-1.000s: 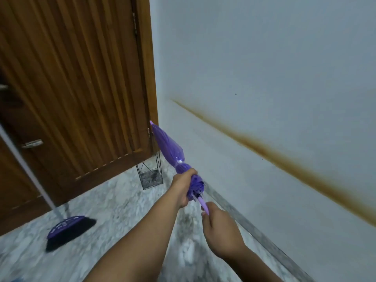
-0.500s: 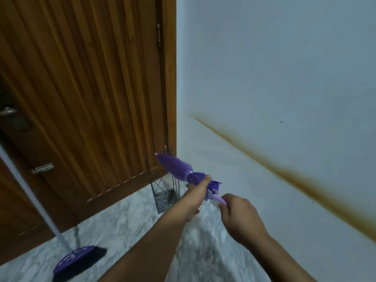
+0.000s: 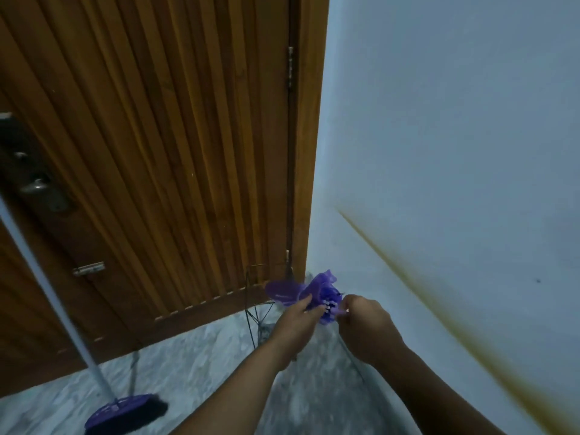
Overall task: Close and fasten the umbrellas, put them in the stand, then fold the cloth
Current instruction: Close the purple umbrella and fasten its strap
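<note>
I see both forearms reaching in from the bottom edge toward the lower middle of the frame, where the hands meet. My left hand [image 3: 298, 318] is palm-down with fingers stretched forward and curled over the bunched canopy of the purple umbrella [image 3: 309, 293], gripping the folds from the near side. My right hand [image 3: 365, 321] is just right of it, knuckles up, fingers curled, thumb and forefinger pinching the pale lilac handle end of the umbrella. The two hands are close together with only the ribs and a bit of fabric between them.

The umbrella is folded down, held roughly level, its tip end pointing left toward the door; one loose flap of fabric spreads out on that side. Right behind and below the umbrella stands the black wire stand [image 3: 255, 306], against the bottom corner of the wooden door [image 3: 157, 152], where the door frame meets the pale wall [image 3: 455, 120]. I cannot tell whether the umbrella touches the stand.

A brown stain streak runs diagonally down the wall to the lower right. At the lower left a purple broom [image 3: 125, 414] rests on the marble floor [image 3: 194, 365], its grey pole slanting up to the left edge.
</note>
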